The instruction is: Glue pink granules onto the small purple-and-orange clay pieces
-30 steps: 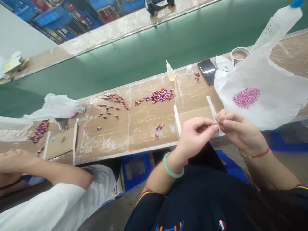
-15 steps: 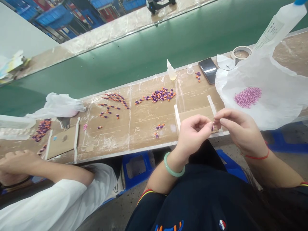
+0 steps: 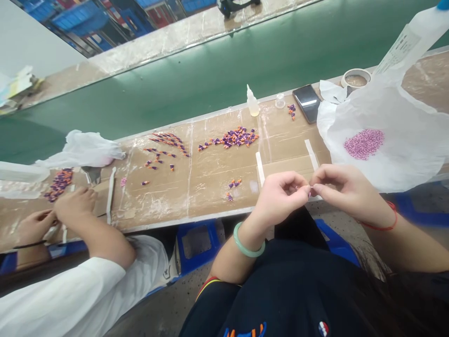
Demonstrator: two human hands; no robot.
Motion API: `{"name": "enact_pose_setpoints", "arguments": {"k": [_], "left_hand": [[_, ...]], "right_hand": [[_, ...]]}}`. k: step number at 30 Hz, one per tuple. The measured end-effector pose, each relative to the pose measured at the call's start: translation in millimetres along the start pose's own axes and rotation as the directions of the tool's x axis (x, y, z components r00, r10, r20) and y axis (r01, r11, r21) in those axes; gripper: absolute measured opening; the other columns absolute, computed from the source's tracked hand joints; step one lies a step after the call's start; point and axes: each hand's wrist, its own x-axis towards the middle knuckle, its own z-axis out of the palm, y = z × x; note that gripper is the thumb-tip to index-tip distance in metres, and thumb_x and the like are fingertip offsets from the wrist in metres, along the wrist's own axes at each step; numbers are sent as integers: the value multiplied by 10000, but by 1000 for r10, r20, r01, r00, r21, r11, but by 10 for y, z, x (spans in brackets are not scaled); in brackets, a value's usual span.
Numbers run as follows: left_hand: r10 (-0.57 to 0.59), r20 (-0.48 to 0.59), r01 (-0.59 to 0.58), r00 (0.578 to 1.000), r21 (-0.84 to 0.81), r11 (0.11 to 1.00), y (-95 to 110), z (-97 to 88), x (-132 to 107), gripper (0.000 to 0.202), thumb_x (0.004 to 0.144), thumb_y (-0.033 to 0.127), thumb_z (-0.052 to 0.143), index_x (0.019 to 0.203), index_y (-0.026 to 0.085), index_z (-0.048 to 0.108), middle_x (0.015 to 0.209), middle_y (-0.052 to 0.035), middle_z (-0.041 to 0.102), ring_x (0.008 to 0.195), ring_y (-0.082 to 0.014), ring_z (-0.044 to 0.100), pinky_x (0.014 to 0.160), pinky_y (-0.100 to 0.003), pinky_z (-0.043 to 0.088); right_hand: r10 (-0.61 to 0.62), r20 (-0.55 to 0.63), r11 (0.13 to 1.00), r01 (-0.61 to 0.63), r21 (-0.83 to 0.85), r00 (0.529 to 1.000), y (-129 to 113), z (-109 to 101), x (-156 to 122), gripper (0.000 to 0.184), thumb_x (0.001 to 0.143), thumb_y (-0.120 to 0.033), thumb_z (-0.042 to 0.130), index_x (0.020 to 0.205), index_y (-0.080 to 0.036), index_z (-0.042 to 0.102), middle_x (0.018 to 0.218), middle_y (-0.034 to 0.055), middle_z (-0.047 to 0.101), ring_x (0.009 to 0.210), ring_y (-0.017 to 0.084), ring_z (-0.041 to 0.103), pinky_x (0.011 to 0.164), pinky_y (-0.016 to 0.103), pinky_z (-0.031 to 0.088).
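Observation:
My left hand (image 3: 282, 192), with a pale green bangle on its wrist, pinches something tiny and pinkish between thumb and forefinger. Its fingertips meet those of my right hand (image 3: 342, 192), also closed in a pinch, above the table's front edge. What the right fingers hold is too small to make out. To the right lies a white sheet (image 3: 403, 154) bearing a heap of small pink pieces (image 3: 365, 144). Left of my hands, a few purple-and-orange pieces (image 3: 234, 183) lie on the table (image 3: 210, 187), with a larger pile (image 3: 235, 136) behind them.
A dropper bottle (image 3: 252, 104), a clear cap (image 3: 279, 101), a phone (image 3: 307, 103) and a tape roll (image 3: 355, 78) line the back edge. A large white bottle (image 3: 403, 47) stands at the right. At left, a co-worker's hands (image 3: 75, 203) work near another pile (image 3: 59, 184).
My two hands have come closer together at the fingertips. At left, the co-worker's arm has shifted, and both of that person's hands now show over the cardboard.

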Motion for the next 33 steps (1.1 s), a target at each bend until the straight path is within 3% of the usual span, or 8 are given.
{"name": "enact_pose_setpoints", "arguments": {"k": [6,11,14,16,19,22,27,33], "left_hand": [[14,-10,-14,1000,0,1000,-1,-42,-15,142,768,242,690,674,150,639,596,10,594,546,-88,495,513,-211,386],[77,-37,-82,996,-174,981,-43,-166,-53,184,808,313,747,739,151,691,668,-24,683,576,-95,578,542,-207,467],[61,-105,-84,993,-233,969,-154,-322,-129,250,778,382,811,808,148,728,681,-35,706,532,-85,567,486,-194,469],[20,-143,-52,989,-227,972,-262,-429,-198,277,750,395,842,819,144,746,695,-43,717,543,-90,578,487,-197,490],[-38,-167,1,985,-218,976,-428,-535,-297,272,726,372,868,818,139,761,705,-46,721,587,-103,613,533,-208,529],[-85,-174,40,981,-243,969,-546,-565,-358,275,705,348,883,829,135,760,721,-45,724,594,-100,620,547,-206,534],[-105,-192,52,976,-260,964,-604,-556,-378,268,728,342,866,849,131,751,730,-40,714,611,-96,620,564,-206,531],[-87,-183,35,979,-269,963,-594,-548,-361,284,729,363,858,843,131,741,708,-29,686,613,-101,612,556,-213,529]], "right_hand": [[-20,12,1000,20,21,1000,21,60,21,116,800,-202,596,685,-195,589,625,-10,623,568,110,551,528,231,431],[9,79,986,-23,168,997,69,82,72,116,848,-226,584,736,-203,564,661,4,631,614,129,583,564,243,479],[-47,168,995,31,95,985,117,38,175,113,872,-221,536,760,-204,542,658,-3,605,595,119,549,556,238,442],[-115,252,989,134,-58,961,168,18,286,123,866,-216,508,743,-205,504,652,-6,574,583,117,513,562,242,405],[-164,396,856,329,-397,904,261,58,473,175,845,-205,486,681,-207,424,619,0,516,569,125,438,565,259,315],[-93,533,663,452,-596,841,314,169,617,187,854,-186,478,672,-199,436,620,22,535,570,139,436,569,269,262],[-13,627,472,557,-683,779,232,317,731,193,907,-200,484,741,-163,574,674,61,628,589,155,517,572,277,248],[64,641,368,579,-728,765,138,378,794,250,942,-241,489,735,-158,602,638,56,620,535,150,508,533,284,203]]}}
